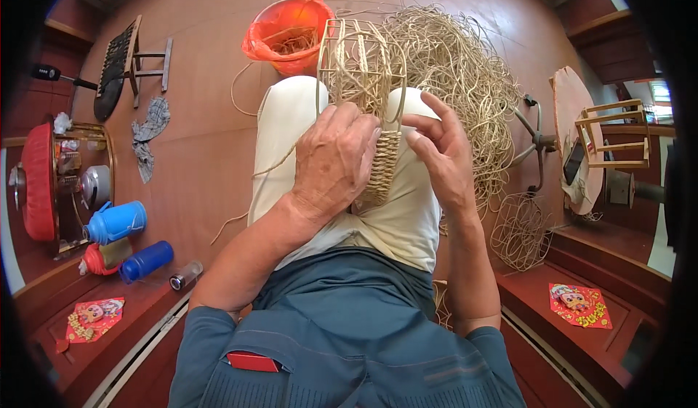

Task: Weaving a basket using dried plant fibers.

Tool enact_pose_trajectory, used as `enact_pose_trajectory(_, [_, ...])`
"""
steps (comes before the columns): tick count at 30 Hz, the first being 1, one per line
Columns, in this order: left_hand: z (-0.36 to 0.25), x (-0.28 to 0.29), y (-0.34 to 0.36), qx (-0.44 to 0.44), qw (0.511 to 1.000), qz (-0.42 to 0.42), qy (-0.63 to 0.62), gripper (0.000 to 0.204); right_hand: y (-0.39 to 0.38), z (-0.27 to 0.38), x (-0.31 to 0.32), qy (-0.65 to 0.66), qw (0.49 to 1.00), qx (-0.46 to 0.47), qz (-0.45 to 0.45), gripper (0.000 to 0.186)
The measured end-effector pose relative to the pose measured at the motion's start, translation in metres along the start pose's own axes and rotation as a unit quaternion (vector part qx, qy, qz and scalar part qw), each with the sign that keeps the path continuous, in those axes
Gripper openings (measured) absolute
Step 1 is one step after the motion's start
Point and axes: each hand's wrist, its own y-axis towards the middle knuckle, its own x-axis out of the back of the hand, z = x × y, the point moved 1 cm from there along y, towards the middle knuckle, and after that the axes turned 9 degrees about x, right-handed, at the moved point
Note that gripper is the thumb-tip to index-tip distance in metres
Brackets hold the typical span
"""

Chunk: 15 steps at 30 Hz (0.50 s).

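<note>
A half-woven rattan basket [383,164] with an open cage of rods stands tilted between my thighs; its lower part is tightly woven. My left hand [333,157] is closed on its left side, fingertips hidden behind the knuckles, and a loose pale strand [273,169] trails leftward from there. My right hand [443,157] is at the basket's right edge, thumb and fingers apart and curved, the fingertips near or touching the rods; I see nothing held in it.
Tangled cord [454,59] lies beyond my right knee, beside a red bucket [265,44] with plastic lining. At left are flasks [116,222], a bench [131,59] and crumpled cloth [151,124]. At right stand a round-topped stool [566,95] and loose coils [520,230].
</note>
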Motion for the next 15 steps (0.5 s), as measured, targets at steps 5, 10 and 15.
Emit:
enact_pose_trajectory(5, [0.001, -0.003, -0.003, 0.031, 0.999, 0.040, -0.008, 0.010, 0.011, -0.004, -0.011, -0.020, 0.999, -0.001, 0.030, 0.072])
enact_pose_trajectory(10, [-0.003, -0.003, -0.003, 0.036, 0.998, 0.043, 0.002, 0.010, 0.021, -0.013, -0.019, 0.047, 0.998, -0.013, 0.047, 0.075])
enact_pose_trajectory(15, [0.000, -0.004, 0.000, 0.034, 0.999, 0.040, 0.001, 0.011, 0.030, -0.017, -0.017, 0.212, 0.973, -0.073, 0.057, 0.081])
